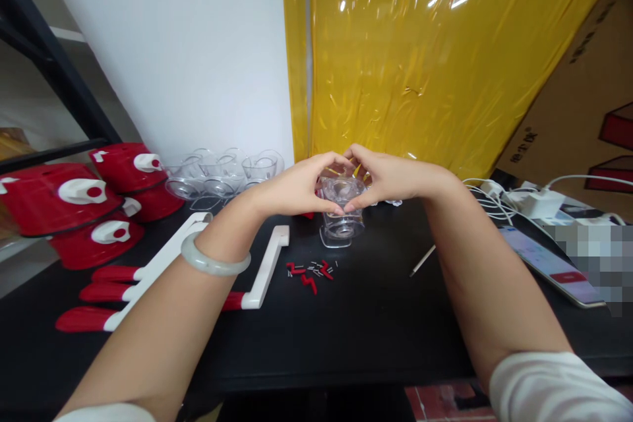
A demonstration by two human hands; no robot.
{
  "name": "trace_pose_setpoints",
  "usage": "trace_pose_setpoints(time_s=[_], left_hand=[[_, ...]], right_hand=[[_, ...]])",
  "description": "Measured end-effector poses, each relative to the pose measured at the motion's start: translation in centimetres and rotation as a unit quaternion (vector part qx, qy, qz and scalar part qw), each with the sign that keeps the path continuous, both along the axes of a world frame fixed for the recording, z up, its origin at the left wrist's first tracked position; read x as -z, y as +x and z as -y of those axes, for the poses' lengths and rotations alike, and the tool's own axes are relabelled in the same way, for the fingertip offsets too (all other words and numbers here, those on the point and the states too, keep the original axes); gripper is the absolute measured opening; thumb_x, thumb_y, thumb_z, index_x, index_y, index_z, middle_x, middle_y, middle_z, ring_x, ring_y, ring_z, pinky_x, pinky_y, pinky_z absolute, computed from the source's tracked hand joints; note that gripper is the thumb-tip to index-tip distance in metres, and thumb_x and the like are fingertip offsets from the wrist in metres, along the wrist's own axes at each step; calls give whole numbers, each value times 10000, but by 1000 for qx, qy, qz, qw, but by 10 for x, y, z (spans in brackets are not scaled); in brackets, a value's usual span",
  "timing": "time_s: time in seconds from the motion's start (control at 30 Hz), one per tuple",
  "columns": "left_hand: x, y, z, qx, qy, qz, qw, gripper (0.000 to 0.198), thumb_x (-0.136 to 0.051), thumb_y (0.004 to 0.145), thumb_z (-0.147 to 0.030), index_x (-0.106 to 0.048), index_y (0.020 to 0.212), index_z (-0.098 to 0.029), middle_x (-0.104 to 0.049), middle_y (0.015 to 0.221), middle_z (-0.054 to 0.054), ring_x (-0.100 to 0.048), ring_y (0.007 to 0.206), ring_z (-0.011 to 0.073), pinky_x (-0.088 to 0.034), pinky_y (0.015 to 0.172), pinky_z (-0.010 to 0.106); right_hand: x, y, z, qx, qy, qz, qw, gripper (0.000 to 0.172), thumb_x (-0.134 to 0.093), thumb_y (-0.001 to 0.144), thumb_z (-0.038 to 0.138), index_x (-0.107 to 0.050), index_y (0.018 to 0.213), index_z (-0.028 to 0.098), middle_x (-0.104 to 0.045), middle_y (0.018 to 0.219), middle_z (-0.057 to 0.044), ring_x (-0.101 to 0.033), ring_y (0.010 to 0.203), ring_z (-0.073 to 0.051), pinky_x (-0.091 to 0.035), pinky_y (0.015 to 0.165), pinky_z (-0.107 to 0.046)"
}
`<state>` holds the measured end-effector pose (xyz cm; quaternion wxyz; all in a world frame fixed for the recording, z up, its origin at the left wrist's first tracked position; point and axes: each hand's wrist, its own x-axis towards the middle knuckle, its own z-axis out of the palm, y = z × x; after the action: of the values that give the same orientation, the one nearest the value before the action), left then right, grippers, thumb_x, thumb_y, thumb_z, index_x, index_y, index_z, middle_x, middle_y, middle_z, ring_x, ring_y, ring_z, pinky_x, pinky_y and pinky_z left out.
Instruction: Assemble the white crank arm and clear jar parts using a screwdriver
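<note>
Clear cup [341, 194] at frame centre; left hand [307, 183] and right hand [384, 178] hold it, fingers half curled. Smooth cup could slip if grip is uneven; fall might scatter screws [314, 270] lower in frame.

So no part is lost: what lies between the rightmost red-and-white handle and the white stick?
Three red zigzag pieces and scattered silvery screws, as the head view shows.
</note>
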<state>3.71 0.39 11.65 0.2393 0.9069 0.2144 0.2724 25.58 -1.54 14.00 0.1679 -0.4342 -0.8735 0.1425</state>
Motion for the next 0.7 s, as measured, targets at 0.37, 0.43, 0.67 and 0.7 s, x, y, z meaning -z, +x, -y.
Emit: trace_pose_setpoints(time_s=[0.37,0.43,0.67,0.7], left_hand=[[0,0,1,-2,8,-13,1000,604,-786,721,-225,-536,1271,-229,-576,1350,125,-556,1261,269,-485,1013,429],[0,0,1,0,7,-21,1000,601,-784,725,-226,-532,1271,-227,-578,1347,125,-561,1255,262,-485,1011,423],[2,1,1,1,-3,-40,999,595,-780,725,-229,-528,1265,-225,-594,1339,113,-566,1256,251,-467,1030,408],[2,1,1,1,-4,-41,999,597,-780,724,-238,-527,1264,-230,-594,1341,109,-566,1257,254,-466,1031,408]], right_hand=[[1,-1,0,-1,-10,1,1000,675,-798,606,568,-451,1066,215,-607,973,-35,-586,826,-180,-426,648,-275],[1,-2,0,-2,-14,10,1000,676,-796,600,581,-446,1047,214,-602,957,-32,-579,808,-175,-413,628,-270],[0,-5,2,13,-26,36,999,653,-796,596,585,-448,1008,217,-596,947,-29,-570,788,-174,-412,618,-269],[0,-5,2,14,-30,35,999,651,-798,594,582,-451,1007,219,-597,947,-29,-571,790,-175,-414,618,-269]])
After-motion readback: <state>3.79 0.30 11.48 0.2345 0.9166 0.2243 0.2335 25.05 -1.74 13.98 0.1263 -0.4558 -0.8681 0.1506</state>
